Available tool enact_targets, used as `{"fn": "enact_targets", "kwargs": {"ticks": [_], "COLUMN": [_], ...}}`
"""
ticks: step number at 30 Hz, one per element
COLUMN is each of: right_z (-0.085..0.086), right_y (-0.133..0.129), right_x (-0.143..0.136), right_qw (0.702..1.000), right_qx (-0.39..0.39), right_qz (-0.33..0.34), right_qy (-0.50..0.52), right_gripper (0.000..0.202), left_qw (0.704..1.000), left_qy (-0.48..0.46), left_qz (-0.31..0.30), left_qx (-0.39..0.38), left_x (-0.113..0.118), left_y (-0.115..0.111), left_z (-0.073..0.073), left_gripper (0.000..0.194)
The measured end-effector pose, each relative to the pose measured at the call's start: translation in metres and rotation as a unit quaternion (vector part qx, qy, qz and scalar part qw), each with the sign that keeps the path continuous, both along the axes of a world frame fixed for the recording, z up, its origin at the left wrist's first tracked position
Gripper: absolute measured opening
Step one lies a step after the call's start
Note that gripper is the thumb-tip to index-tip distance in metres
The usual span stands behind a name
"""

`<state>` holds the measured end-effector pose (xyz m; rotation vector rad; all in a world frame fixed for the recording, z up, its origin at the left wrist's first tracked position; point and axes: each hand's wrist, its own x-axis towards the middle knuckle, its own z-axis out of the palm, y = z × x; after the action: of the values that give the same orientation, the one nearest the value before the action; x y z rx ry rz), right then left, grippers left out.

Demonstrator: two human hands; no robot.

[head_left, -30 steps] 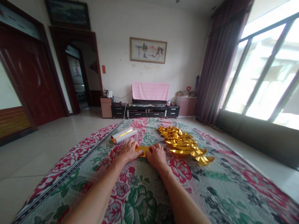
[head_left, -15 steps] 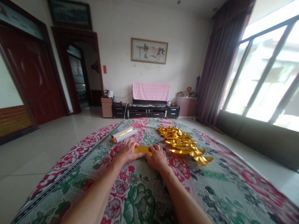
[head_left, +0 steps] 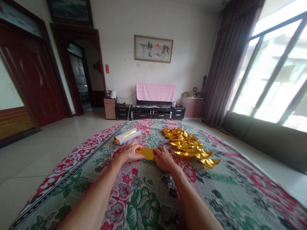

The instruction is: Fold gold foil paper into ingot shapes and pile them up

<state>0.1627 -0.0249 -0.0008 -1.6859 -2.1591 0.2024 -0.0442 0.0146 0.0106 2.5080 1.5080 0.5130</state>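
A flat gold strip of foil paper [head_left: 147, 153] stretches between my two hands, just above or on the flowered cloth. My left hand [head_left: 130, 152] pinches its left end, thumb along the near edge. The right end is gripped by my right hand [head_left: 163, 157], with the fingers curled over it. To the right lies a heap of folded gold foil ingots [head_left: 188, 145], shiny and boat-shaped, in an overlapping row. Beyond my left hand rests a roll of white-backed gold foil sheets [head_left: 127, 136].
The flowered cloth [head_left: 144, 207] covers the round-edged surface before me. Past its far edge stands a low black cabinet [head_left: 151, 114], with a pink towel [head_left: 155, 91] draped over something on it. A window [head_left: 275, 70] and a purple curtain [head_left: 230, 64] are on the right.
My hands have moved slightly apart, so more of the gold foil strip shows between them. The foil ingots and the roll lie as before; the view has shifted slightly.
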Motion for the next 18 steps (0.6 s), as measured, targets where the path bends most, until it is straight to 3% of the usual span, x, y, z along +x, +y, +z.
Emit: {"fn": "enact_targets", "kwargs": {"ticks": [7,18], "right_z": [0.005,0.004], "right_y": [-0.003,-0.001], "right_x": [0.001,0.003], "right_qw": [1.0,0.999], "right_qx": [-0.023,-0.034], "right_qz": [0.004,0.007], "right_qy": [-0.012,-0.008], "right_gripper": [0.035,0.039], "left_qw": [0.998,0.995], "left_qy": [0.006,0.013], "left_qz": [-0.038,-0.035], "left_qx": [-0.047,-0.091], "left_x": [-0.008,-0.013], "left_y": [0.001,0.004], "left_z": [0.008,0.011], "left_gripper": [0.044,0.056]}}
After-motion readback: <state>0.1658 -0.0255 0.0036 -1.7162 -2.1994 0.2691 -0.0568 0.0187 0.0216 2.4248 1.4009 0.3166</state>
